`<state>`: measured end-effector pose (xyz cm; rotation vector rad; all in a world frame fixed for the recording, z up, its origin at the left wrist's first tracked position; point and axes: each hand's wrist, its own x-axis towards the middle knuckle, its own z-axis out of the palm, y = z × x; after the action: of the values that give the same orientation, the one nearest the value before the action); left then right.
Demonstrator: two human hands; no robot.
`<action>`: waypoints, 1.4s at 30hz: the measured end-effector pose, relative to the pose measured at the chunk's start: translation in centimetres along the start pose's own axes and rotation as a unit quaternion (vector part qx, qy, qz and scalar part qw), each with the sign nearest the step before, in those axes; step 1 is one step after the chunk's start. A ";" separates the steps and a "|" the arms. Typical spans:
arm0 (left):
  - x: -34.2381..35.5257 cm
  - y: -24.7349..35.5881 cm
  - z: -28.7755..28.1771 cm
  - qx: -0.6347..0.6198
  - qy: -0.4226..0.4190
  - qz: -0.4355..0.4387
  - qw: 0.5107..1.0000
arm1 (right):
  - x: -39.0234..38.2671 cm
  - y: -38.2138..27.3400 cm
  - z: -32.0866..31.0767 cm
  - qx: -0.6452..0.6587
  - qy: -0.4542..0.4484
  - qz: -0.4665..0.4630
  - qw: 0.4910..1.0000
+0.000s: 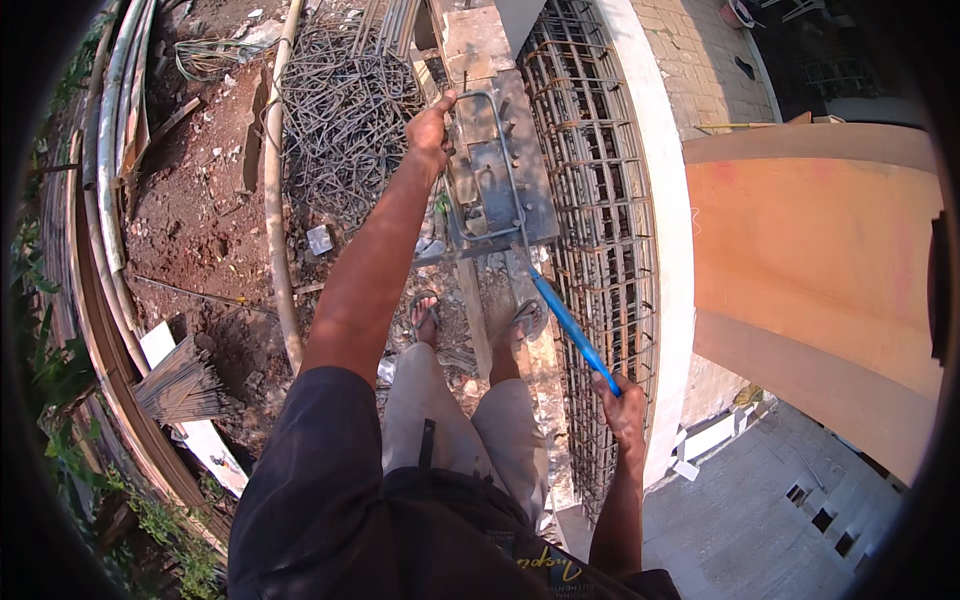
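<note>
A dark steel plate [532, 196] with short pins rests on a timber support ahead of me. A bent rectangular steel bar [508, 165] lies over it. My left hand [428, 132] is closed on the bar's upper-left end, at the plate's left side. My right hand [621, 402], lower right, grips the blue handle of a long metal tool [567, 323], whose far end meets the bar near the plate's lower-right corner. Whether that end is hooked on the bar is too small to tell.
A tangled heap of bent rods [340, 120] lies left of the plate. Long poles [277, 220] lie on rubbly soil. Tall rebar cages [600, 200] run along a white wall edge [670, 240] at right. An orange board [810, 260] is beyond. My sandalled feet stand below the plate.
</note>
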<state>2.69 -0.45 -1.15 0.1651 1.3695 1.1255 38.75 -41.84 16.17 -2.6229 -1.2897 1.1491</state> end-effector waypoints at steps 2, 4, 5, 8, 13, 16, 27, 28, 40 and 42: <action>-0.2 0.5 0.4 0.005 0.020 -0.004 1.000 | 3.7 0.2 -2.8 -0.020 0.003 -0.051 0.998; -0.4 0.4 0.0 -0.001 0.035 -0.007 0.999 | 7.4 -0.5 -6.1 -0.095 -0.034 -0.080 0.992; -0.4 0.4 0.0 0.000 0.040 -0.009 0.999 | 9.0 -1.0 -7.5 -0.108 -0.047 -0.087 0.989; -0.4 0.6 0.3 0.007 0.034 0.007 0.999 | 13.7 -1.9 -11.2 -0.150 -0.065 -0.126 0.978; -0.1 0.2 0.2 0.010 0.046 0.022 0.999 | 19.5 -5.6 -14.4 -0.210 -0.096 -0.202 0.952; 0.1 -0.1 0.2 -0.001 0.035 0.032 0.999 | 21.8 -7.3 -15.6 -0.235 -0.114 -0.228 0.938; 1.2 -0.3 -0.5 0.024 0.036 0.008 0.999 | 20.2 -2.9 -11.6 -0.202 -0.100 -0.204 0.953; 1.2 -0.2 -0.5 0.028 0.032 0.002 0.999 | 21.1 -2.3 -11.9 -0.189 -0.117 -0.209 0.952; -0.2 0.0 0.4 0.042 0.050 0.021 0.998 | 21.6 -0.8 -11.9 -0.170 -0.073 -0.177 0.967; -0.2 0.0 0.0 0.031 0.048 0.023 0.998 | 21.9 -0.8 -12.2 -0.184 -0.084 -0.164 0.966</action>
<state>2.72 -0.52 -1.01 0.1913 1.4938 1.1424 54.27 -22.65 11.96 -2.4278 -2.0575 1.1908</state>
